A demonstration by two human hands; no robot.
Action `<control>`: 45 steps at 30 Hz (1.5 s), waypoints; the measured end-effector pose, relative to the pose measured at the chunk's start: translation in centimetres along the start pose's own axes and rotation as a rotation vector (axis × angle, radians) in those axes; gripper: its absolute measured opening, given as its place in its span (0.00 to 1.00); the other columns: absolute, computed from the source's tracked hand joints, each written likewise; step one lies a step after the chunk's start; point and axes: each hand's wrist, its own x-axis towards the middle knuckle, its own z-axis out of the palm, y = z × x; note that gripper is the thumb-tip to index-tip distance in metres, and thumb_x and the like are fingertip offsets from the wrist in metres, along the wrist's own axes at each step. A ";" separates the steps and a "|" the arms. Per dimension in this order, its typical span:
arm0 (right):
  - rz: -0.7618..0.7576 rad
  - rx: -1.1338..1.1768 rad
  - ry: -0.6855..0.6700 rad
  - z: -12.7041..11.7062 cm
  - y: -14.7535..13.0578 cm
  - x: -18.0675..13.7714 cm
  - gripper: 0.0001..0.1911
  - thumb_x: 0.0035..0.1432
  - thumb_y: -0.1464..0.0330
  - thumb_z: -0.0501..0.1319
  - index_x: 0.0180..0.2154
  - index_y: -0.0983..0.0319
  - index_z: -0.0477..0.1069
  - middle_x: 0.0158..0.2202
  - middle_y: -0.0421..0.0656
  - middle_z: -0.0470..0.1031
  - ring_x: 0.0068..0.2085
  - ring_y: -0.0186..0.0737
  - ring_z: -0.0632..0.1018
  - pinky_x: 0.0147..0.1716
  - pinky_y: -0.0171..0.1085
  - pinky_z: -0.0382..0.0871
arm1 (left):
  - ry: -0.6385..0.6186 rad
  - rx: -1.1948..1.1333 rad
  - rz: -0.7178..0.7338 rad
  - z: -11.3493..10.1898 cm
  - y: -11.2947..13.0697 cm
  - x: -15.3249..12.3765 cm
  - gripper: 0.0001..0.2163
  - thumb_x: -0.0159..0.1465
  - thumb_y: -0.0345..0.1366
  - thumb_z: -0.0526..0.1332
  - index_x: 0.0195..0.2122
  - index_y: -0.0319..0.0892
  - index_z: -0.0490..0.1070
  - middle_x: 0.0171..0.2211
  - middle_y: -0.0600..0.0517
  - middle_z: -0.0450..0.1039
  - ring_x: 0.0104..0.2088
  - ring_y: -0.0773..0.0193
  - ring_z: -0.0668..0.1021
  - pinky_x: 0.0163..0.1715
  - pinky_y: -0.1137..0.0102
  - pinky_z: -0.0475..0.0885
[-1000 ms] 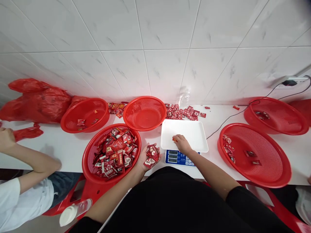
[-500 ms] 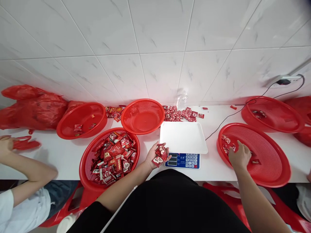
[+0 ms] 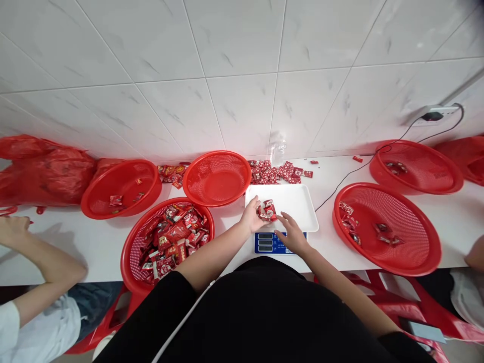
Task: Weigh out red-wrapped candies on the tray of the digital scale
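Several red wrapped packets [image 3: 267, 209] lie in my left hand [image 3: 252, 216], which is curled round them over the scale's white tray [image 3: 298, 201]. Beside them is my right hand [image 3: 293, 234], its fingers apart and stretched toward the packets; nothing shows in its grasp. Below the tray, the blue keypad panel of the scale [image 3: 264, 243] is partly covered by my right hand. To my left stands a red basket [image 3: 130, 252] heaped with red packets. A wide red basket [image 3: 412, 227] on my right holds only several packets.
Behind the tray, loose packets [image 3: 264, 174] lie along the wall near a clear plastic bottle [image 3: 279, 151]. More red baskets stand at back left [image 3: 151, 196], centre [image 3: 217, 194] and right [image 3: 419, 174]. A black cord [image 3: 340, 184] crosses the table. A co-worker's arm [image 3: 45, 257] rests at left.
My right hand has left the right-hand basket and come over to the scale. My left hand has moved up over the tray with its packets. The view has shifted slightly.
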 end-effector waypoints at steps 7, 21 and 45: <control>-0.011 -0.043 0.010 1.7 -0.6 1.8 0.26 0.61 0.60 0.52 0.59 0.57 0.58 0.61 0.52 0.58 0.60 0.51 0.64 0.55 0.52 0.64 | -0.044 -0.028 0.014 -1.5 0.1 -2.0 0.25 0.61 0.50 0.57 0.57 0.47 0.59 0.51 0.45 0.64 0.49 0.56 0.72 0.52 0.53 0.64; -0.157 -0.166 0.060 2.4 1.3 1.4 0.18 0.58 0.66 0.52 0.48 0.56 0.71 0.53 0.49 0.69 0.54 0.52 0.69 0.52 0.53 0.67 | -0.094 0.557 0.505 -6.2 -0.1 -5.7 0.18 0.55 0.38 0.66 0.47 0.44 0.71 0.57 0.45 0.63 0.61 0.53 0.60 0.61 0.59 0.52; 0.140 0.036 0.066 -0.6 1.4 -2.1 0.19 0.58 0.57 0.51 0.46 0.54 0.72 0.54 0.46 0.70 0.46 0.51 0.76 0.33 0.47 0.76 | 0.782 1.934 0.532 -23.9 10.7 -10.6 0.21 0.59 0.42 0.59 0.55 0.50 0.68 0.51 0.46 0.63 0.52 0.52 0.66 0.50 0.65 0.61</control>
